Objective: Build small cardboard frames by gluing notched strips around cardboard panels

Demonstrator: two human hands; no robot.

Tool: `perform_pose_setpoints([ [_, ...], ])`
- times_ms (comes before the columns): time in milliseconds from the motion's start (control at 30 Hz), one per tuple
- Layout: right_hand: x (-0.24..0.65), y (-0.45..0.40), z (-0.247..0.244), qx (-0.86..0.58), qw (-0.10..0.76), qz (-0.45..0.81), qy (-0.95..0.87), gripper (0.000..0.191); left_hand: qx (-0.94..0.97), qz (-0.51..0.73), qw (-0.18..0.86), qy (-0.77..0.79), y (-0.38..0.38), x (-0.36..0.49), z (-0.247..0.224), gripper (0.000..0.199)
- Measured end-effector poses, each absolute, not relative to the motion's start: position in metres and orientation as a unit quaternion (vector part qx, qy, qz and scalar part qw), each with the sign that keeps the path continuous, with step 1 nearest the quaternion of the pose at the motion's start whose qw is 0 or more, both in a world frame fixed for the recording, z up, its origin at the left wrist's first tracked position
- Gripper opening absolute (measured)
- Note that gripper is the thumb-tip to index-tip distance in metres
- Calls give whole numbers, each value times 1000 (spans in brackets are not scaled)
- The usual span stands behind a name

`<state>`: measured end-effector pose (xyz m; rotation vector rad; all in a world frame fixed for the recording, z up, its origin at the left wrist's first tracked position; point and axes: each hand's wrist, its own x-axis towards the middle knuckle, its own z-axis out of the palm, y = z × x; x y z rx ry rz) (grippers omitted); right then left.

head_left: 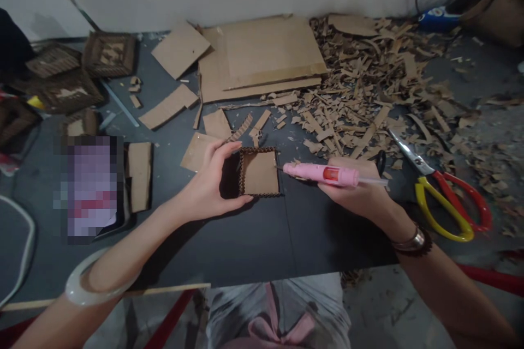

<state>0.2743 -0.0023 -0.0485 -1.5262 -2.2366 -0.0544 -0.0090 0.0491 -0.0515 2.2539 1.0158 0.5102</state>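
Observation:
My left hand (213, 177) grips the left side of a small square cardboard tray (260, 173) with a ridged, corrugated rim, holding it on the dark tabletop (262, 245). My right hand (352, 193) is closed around a pink hot glue gun (323, 173). Its nozzle points left, close beside the tray's right wall, and a glue stick sticks out of its rear end. Between the gun and the tray I see no glue. My left fingers hide part of the tray's left side.
Red-and-yellow scissors (446, 202) lie open to the right, among scattered cardboard scraps (368, 87). Large cardboard sheets (262, 57) lie at the back. Finished corrugated cardboard boxes (108, 53) stand at the far left, beside a pixelated blurred object (90, 188). A blue tool (440, 18) sits at the back right.

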Motion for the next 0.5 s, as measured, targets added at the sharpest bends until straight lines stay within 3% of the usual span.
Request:
perform_pose_setpoints([
  [500, 274, -4, -45, -572, 193, 6, -797, 27, 845, 191, 311, 392, 49, -9, -49, 87],
])
